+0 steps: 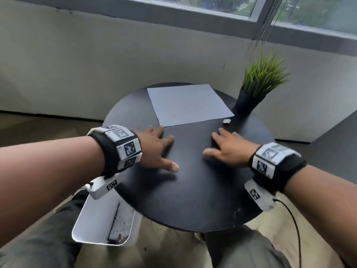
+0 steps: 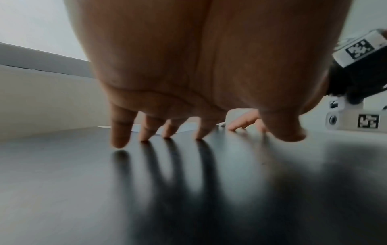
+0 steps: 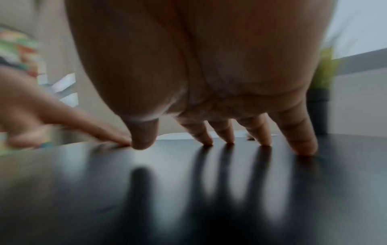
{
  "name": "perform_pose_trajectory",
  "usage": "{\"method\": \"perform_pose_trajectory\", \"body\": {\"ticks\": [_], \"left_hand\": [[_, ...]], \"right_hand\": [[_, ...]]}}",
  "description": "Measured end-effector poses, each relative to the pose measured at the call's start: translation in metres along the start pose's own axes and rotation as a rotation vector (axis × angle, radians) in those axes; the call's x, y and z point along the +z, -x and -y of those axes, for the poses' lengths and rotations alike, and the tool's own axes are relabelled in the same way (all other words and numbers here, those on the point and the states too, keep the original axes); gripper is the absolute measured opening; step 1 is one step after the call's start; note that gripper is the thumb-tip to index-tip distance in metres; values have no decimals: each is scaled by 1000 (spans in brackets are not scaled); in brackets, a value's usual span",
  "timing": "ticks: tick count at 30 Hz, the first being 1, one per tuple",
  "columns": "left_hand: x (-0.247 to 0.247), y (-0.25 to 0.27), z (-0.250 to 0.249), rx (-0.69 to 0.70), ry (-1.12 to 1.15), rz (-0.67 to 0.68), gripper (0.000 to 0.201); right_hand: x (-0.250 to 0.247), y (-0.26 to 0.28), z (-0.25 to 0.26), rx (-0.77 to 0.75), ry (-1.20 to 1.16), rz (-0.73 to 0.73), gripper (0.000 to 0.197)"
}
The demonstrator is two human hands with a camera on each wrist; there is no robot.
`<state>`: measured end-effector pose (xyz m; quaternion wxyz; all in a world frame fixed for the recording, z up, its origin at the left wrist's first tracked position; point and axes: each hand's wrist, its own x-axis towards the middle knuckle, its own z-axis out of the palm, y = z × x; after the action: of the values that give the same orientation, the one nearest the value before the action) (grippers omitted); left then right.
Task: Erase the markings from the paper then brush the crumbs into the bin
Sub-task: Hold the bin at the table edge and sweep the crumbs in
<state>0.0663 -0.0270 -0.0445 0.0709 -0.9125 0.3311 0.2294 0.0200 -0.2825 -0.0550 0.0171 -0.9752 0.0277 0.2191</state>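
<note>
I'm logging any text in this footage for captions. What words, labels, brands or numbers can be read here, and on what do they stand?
No readable words, brands or numbers.
Left wrist band: black-and-white square marker codes, patterns only, no letters.
Right wrist band: the same kind of codes, blurred.
Paper: blank, no markings visible.
Plant pot: plain black, no label.
White bin: no label visible.
</note>
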Motion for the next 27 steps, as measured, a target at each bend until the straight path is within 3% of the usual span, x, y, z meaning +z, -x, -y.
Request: {"method": "perform_pose_trajectory", "body": {"ticks": [2,3,5,6,7,9,11,12,13,15,17,19,20,22,24,27], "left_hand": [[-5,10,-1,201,101,1,72],[-7,14,-1,260,161,-45,60],[-8,17,7,271,230,-183,50],[-6,16,13,216,230,-233,53],[-1,14,18,151,220,-257,60],[8,10,26,65,176,-229,75],[10,3,28,43,101,-188,84],[10,-2,28,22,75,-170,86],[9,-8,30,-7,69,-149,87],[4,-19,35,-82,78,-108,88],[-1,-26,42,-154,88,-105,89],[-2,-27,48,-199,146,-149,92],[0,-26,50,-228,180,-168,94],[9,-22,50,-313,207,-179,100],[18,-18,46,-365,174,-147,106],[20,-12,33,-352,167,-71,106]], "right_hand": [[13,20,25,-151,86,68,102],[13,32,35,-287,111,62,92],[1,45,43,-560,19,-2,61],[-6,44,41,-611,-84,-41,51],[-12,38,34,-571,-171,-91,49],[-16,14,17,-334,-201,-177,62],[-10,-2,15,-68,-96,-120,75],[-5,-5,21,-22,-35,-66,85],[3,-3,30,-30,17,-16,94],[12,17,55,-202,110,24,99],[7,40,69,-460,78,25,81],[-8,44,59,-539,-119,-6,67],[-13,34,45,-472,-207,-61,66],[-15,13,14,-150,-178,-141,73],[-5,7,2,119,-58,-66,87],[20,34,31,88,-13,63,103]]}}
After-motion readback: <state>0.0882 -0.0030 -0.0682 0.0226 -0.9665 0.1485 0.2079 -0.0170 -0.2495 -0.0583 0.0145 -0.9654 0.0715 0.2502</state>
